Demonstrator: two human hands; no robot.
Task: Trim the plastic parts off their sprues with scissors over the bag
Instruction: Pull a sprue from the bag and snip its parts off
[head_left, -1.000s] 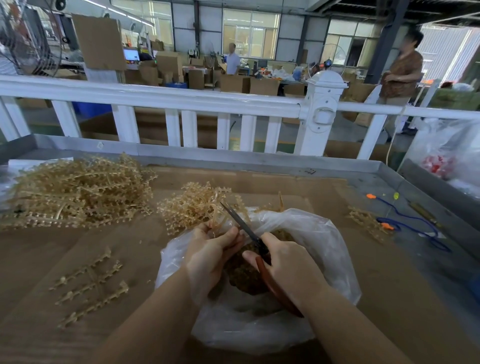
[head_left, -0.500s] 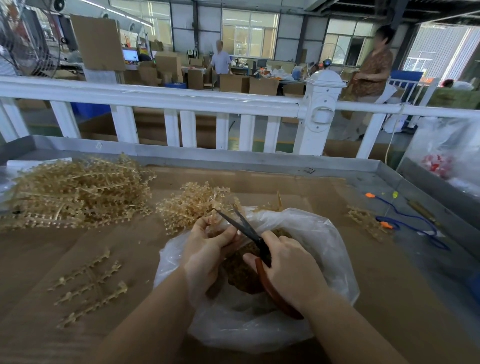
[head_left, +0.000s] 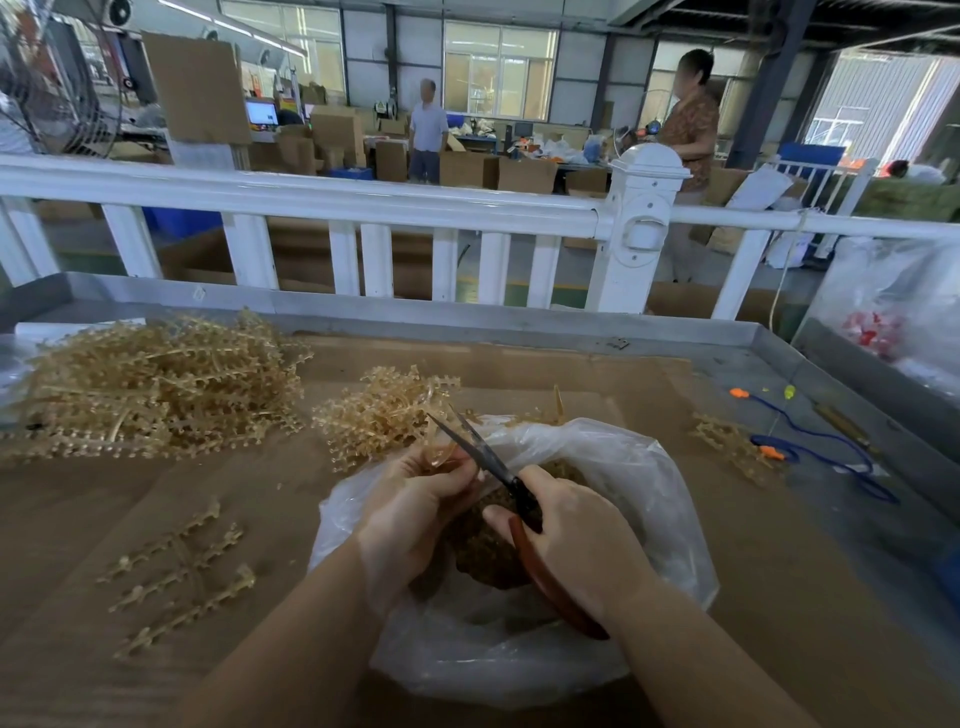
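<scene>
My left hand (head_left: 415, 499) pinches a tan plastic sprue (head_left: 439, 449) above the open mouth of a clear plastic bag (head_left: 649, 499). My right hand (head_left: 576, 540) grips the red-brown handles of the scissors (head_left: 483, 452). Their dark blades are parted and point up-left at the sprue. Brown cut parts (head_left: 483, 551) fill the bottom of the bag, partly hidden by both hands.
A big heap of sprues (head_left: 156, 384) lies at the far left, a smaller heap (head_left: 379, 410) just behind the bag. Three trimmed sprues (head_left: 182, 571) lie at front left. A blue cord (head_left: 826, 452) and loose sprues (head_left: 727, 441) sit right. A metal rim (head_left: 467, 312) edges the table.
The scissor blades went from closed to parted around the sprue. My hands stay over the bag. A person in the background walked left behind the fence.
</scene>
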